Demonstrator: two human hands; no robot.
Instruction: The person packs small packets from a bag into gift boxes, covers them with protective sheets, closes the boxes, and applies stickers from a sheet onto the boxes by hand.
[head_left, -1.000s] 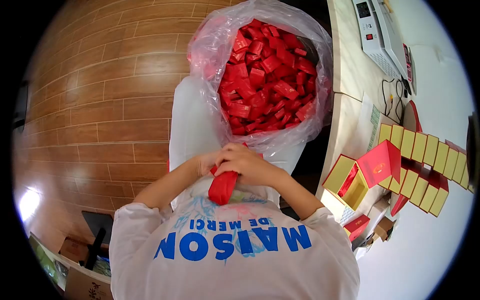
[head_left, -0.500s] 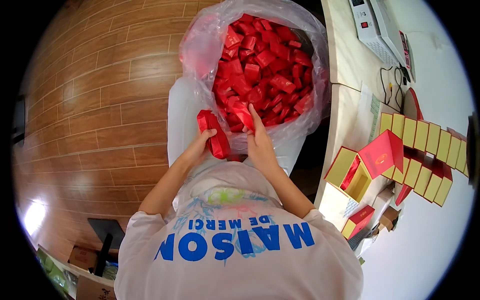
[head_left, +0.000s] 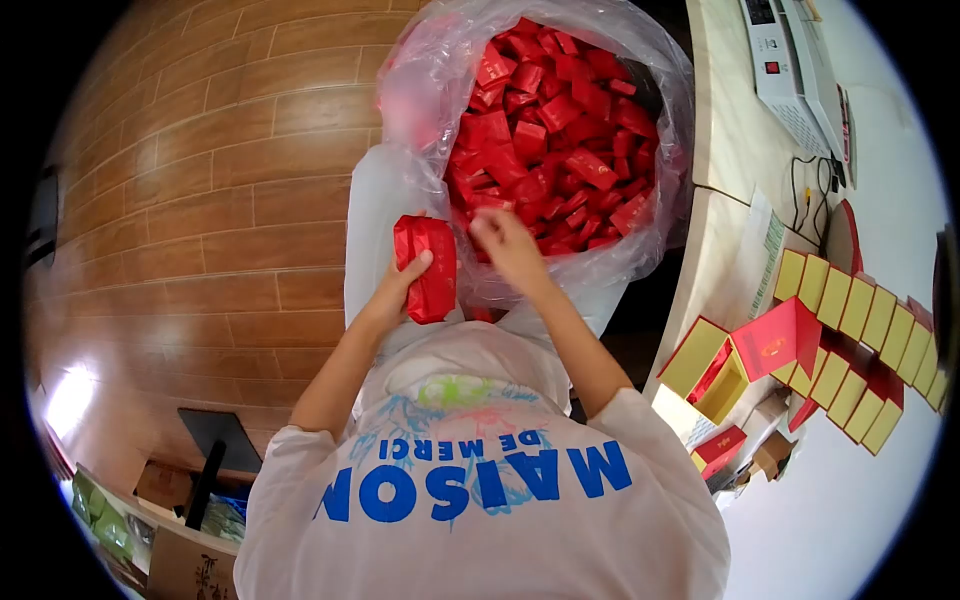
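Observation:
Upright over my lap, a red wrapped bundle [head_left: 425,268] is gripped in my left hand [head_left: 403,283], the thumb across its front. My right hand [head_left: 507,247] hovers at the near edge of a clear plastic bag [head_left: 620,262], its fingers blurred and curled, and whether they hold anything is hidden. Inside the bag lie many small red packets [head_left: 560,130]. The bundle and my right hand are apart.
On the pale table [head_left: 715,150] at the right stand an open red and gold box [head_left: 705,372], rows of gold-sided boxes [head_left: 860,330], a white machine [head_left: 795,80] and black cables [head_left: 815,195]. Wooden floor [head_left: 230,190] lies to the left.
The bundle came out from between both hands at my lap and is now upright in my left hand. A red packet seen at my right fingers half a second ago no longer shows there.

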